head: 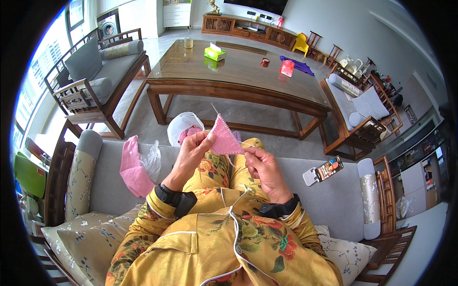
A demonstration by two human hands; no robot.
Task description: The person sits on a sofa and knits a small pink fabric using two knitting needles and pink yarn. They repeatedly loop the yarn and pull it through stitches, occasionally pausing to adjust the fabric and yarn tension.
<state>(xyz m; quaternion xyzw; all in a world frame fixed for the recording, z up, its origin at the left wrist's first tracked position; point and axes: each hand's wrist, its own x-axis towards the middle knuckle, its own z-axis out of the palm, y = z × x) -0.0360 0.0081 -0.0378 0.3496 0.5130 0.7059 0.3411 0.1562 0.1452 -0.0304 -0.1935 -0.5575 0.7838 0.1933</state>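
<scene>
A pink knitted piece [227, 137], roughly triangular, is held up above my lap. My left hand [195, 152] pinches its left edge between thumb and fingers. A thin knitting needle [214, 108] sticks out past the top corner. At the lower right corner, my right hand [263, 166] has its fingers closed on the knitting's tip; whether a needle end sits inside them is hidden. A thin pale strand or needle shows just above the right fingers. A strand of pink yarn [230, 161] hangs below the piece.
A white plastic bag [177, 127] with pink yarn stands before the sofa [107, 171]. Left of me lie a pink knitted item [133, 168] and clear plastic wrap [152, 161]. A phone [329, 168] rests on my right. Beyond is a glass-topped wooden table [232, 77] with tissue packs.
</scene>
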